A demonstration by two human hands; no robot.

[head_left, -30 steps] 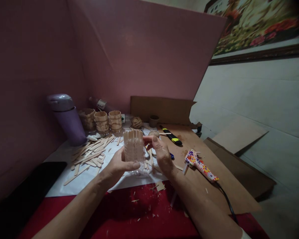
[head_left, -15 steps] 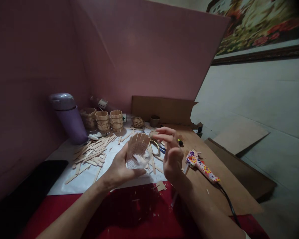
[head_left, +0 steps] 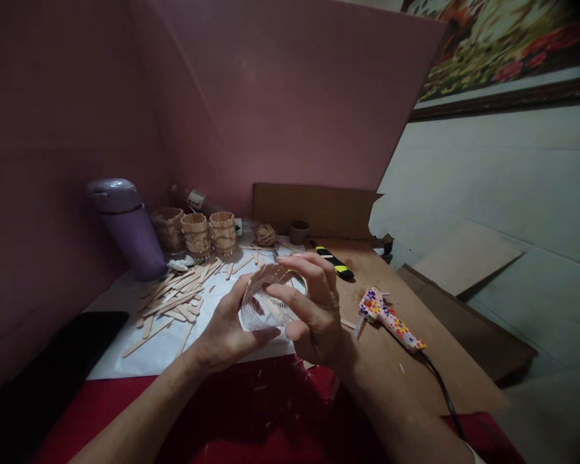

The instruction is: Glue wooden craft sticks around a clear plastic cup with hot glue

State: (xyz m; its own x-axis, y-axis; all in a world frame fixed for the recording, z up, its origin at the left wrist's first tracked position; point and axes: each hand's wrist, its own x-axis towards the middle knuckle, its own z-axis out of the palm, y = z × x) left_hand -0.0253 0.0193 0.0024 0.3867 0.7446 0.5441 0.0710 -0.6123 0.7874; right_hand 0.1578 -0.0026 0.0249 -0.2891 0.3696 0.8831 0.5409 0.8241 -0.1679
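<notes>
My left hand [head_left: 229,328] is closed round a clear ribbed plastic cup [head_left: 251,316], tilted over the white sheet. Flat wooden sticks [head_left: 265,274] line the cup's far side. Over the cup's right side my right hand [head_left: 314,309] is curled, its fingers lying across the clear plastic and the thumb near the lower edge. Those fingers hide part of the cup. Behind them a gold ring [head_left: 299,278] shows in part.
Loose craft sticks [head_left: 178,299] lie left on the white sheet [head_left: 111,354]. Behind stand a purple bottle [head_left: 135,238], stick-covered cups [head_left: 222,233], a twine ball [head_left: 265,236] and a small pot [head_left: 298,232]. A utility knife [head_left: 336,263] and flowered glue gun [head_left: 391,322] lie right on cardboard [head_left: 444,380].
My right hand has moved left and down onto the cup, its fingers bending over it. The utility knife has come into fuller view. My left hand keeps its hold.
</notes>
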